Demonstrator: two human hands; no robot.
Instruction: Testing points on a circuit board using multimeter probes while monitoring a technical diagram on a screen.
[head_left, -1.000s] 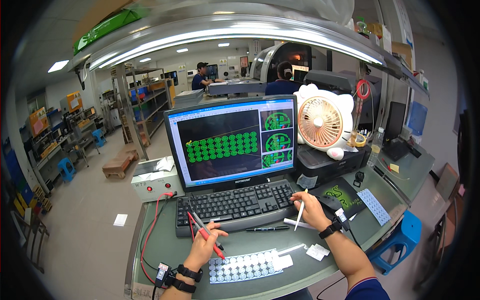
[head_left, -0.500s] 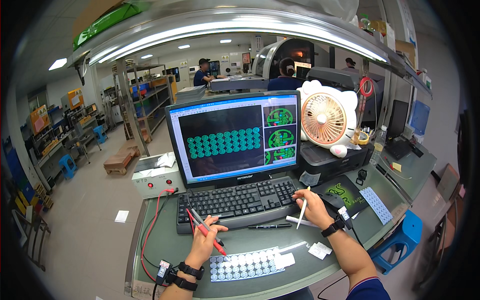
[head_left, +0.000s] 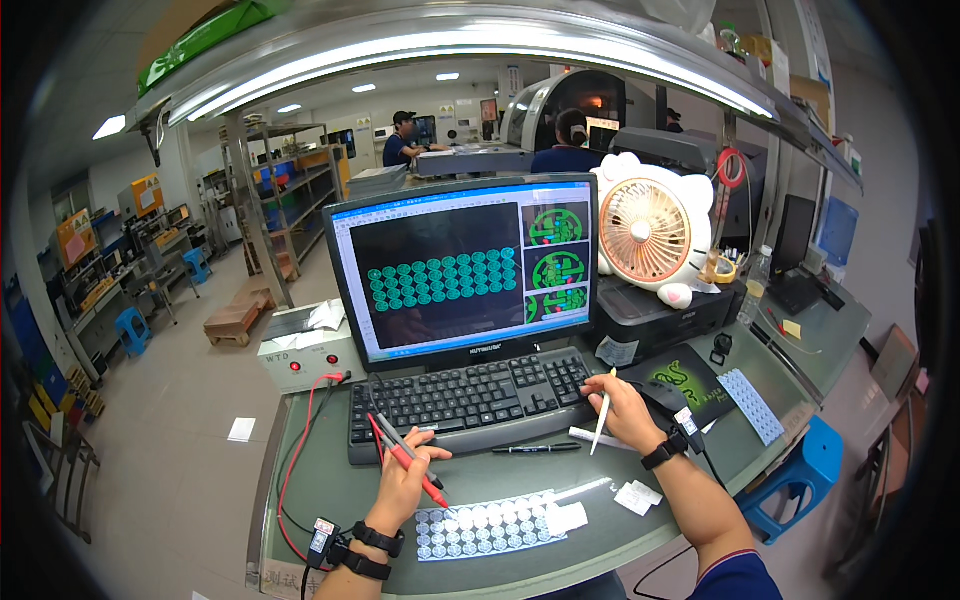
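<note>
**Discs flip to teal while both hands hold station**

And there's the change: on the monitor (head_left: pixel 440 328), the rows of discs, green one second ago, now glow teal! Down on the counter (head_left: pixel 500 475), barely a stir; the whole view shifts slightly, but both hands keep their places.

Left hand (head_left: pixel 405 478) first: fingers wrapped around a pair of probes, a red probe (head_left: pixel 431 491) and a grey probe (head_left: pixel 393 434). Here's the key relation: the panel of round boards (head_left: pixel 485 532) lies flat just to the right of that hand and nearer the wearer, long axis running left to right. The left hand is clearly the closer one; the red tip sits right at the panel's upper left edge, and whether it touches, I can't tell.

Over to the right hand (head_left: pixel 627 412), pinching a slim white pen (head_left: pixel 601 423), fingertips at the right end of the keyboard (head_left: pixel 480 395), well apart from the panel.

Containers now: one clear bottle (head_left: pixel 754 298) stands beside the printer (head_left: pixel 665 328), some yellowish liquid in it. Back on the shelf rack, blue bins (head_left: pixel 275 182), contents too small to make out.
</note>
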